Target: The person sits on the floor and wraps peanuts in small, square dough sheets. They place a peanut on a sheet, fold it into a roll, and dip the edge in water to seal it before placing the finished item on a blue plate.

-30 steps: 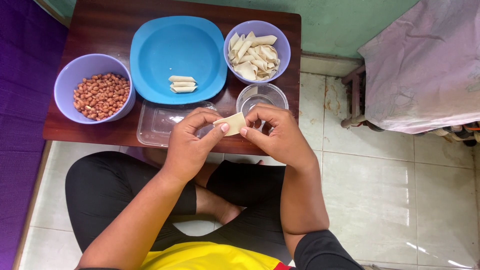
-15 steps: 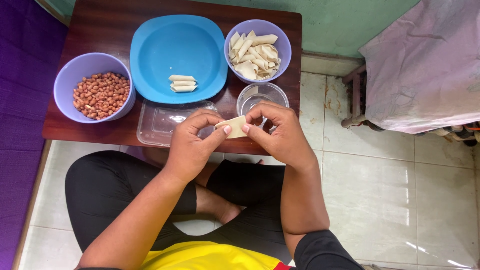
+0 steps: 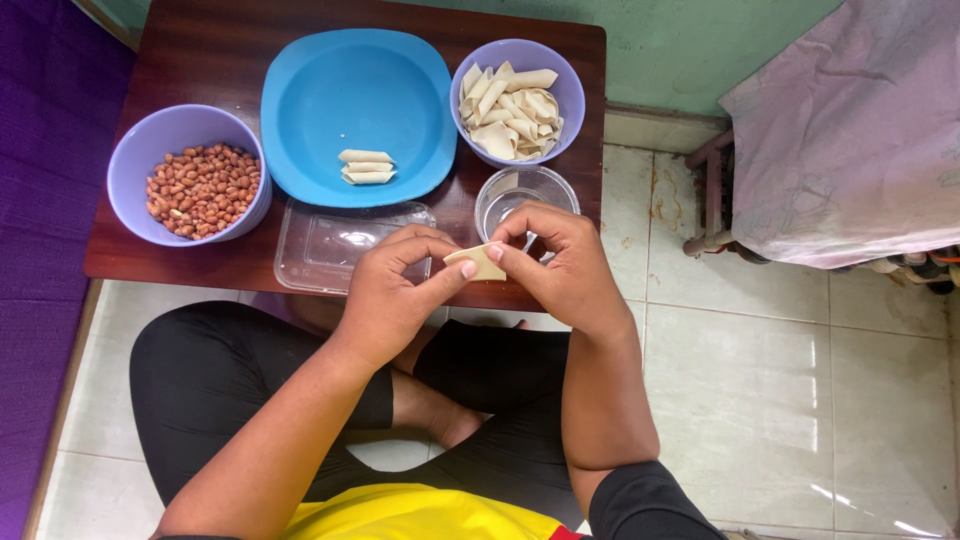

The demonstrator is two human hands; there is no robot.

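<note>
1. Now, pinching one small pale folded dough wrapper (image 3: pixel 477 262) between left hand (image 3: pixel 392 296) and right hand (image 3: pixel 560 262), fingers closed on its ends.
2. Held just before the small clear glass cup (image 3: pixel 524 196), above the table edge.
3. Best pressed evenly, gently, sealing without tearing.

The plate (image 3: pixel 330 70) is bright blue. Two bowls are lilac: one bowl (image 3: pixel 150 150) holds red-brown peanuts (image 3: pixel 203 188), the other bowl (image 3: pixel 565 85) holds cream pastry strips (image 3: pixel 508 112). The table (image 3: pixel 200 45) is dark brown wood. The floor tiles (image 3: pixel 760 400) are pale cream.
</note>
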